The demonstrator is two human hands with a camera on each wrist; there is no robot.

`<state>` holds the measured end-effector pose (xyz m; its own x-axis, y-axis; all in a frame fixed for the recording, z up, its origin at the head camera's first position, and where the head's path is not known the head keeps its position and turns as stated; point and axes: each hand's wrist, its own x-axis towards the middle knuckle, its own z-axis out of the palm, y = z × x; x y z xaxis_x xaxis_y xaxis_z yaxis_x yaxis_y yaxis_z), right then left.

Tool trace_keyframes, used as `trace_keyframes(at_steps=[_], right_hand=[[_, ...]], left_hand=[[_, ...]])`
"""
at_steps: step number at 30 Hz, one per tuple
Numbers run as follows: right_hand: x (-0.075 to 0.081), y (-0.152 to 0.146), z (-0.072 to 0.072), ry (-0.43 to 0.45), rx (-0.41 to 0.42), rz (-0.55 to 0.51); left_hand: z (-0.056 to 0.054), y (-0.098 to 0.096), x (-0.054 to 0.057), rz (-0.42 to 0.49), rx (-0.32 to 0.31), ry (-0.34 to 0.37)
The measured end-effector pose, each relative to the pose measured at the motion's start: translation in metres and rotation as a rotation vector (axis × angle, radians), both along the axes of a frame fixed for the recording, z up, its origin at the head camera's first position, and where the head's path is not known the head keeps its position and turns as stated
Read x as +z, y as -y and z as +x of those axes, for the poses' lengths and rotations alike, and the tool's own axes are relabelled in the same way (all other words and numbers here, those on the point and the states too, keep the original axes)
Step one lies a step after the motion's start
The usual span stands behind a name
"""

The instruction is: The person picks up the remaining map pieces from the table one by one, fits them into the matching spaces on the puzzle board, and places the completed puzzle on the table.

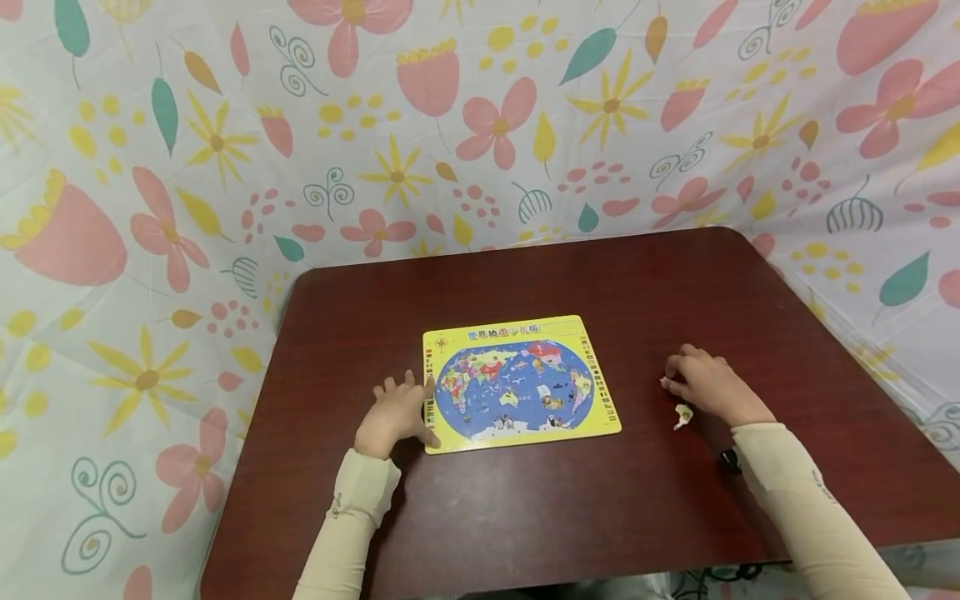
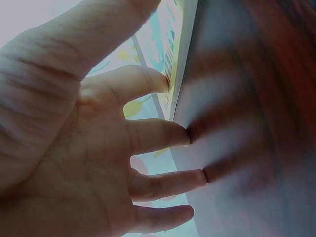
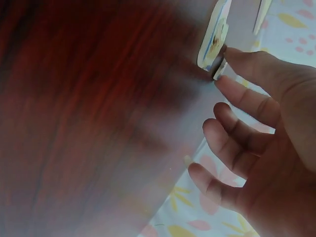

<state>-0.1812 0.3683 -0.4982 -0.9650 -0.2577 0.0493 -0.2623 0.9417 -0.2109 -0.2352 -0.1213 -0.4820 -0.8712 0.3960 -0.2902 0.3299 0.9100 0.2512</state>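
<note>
A yellow-bordered world map puzzle board (image 1: 521, 421) lies flat on the dark brown table. At its left edge is my left hand (image 1: 393, 414), fingers spread, with the thumb by the lower left corner; the left wrist view shows one fingertip (image 2: 160, 81) against the board's side. Right of the board, my right hand (image 1: 708, 385) pinches a small puzzle piece (image 3: 219, 70) between thumb and index finger, low over the table. Its other fingers are loosely bent. Another loose puzzle piece (image 1: 683, 415), cream and irregular in outline, lies on the table just below that hand.
The brown table (image 1: 570, 517) has rounded far corners. Around its back and sides hangs a white cloth (image 1: 465, 108) printed with flowers and leaves. Dark cables (image 1: 720, 573) show below the front edge, and a black object (image 1: 730, 460) is at the right wrist.
</note>
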Motion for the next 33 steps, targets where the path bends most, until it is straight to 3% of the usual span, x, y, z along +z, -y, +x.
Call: trace_keyframes(at_steps=[10,33], right_hand=[[0.000,0.007,-0.005,-0.008,0.004,-0.011],[0.002,0.072,-0.029,-0.074,0.099,-0.029]], left_hand=[[0.000,0.000,0.001,-0.010,0.007,-0.001],[0.000,-0.006,0.001,-0.021,0.008,-0.008]])
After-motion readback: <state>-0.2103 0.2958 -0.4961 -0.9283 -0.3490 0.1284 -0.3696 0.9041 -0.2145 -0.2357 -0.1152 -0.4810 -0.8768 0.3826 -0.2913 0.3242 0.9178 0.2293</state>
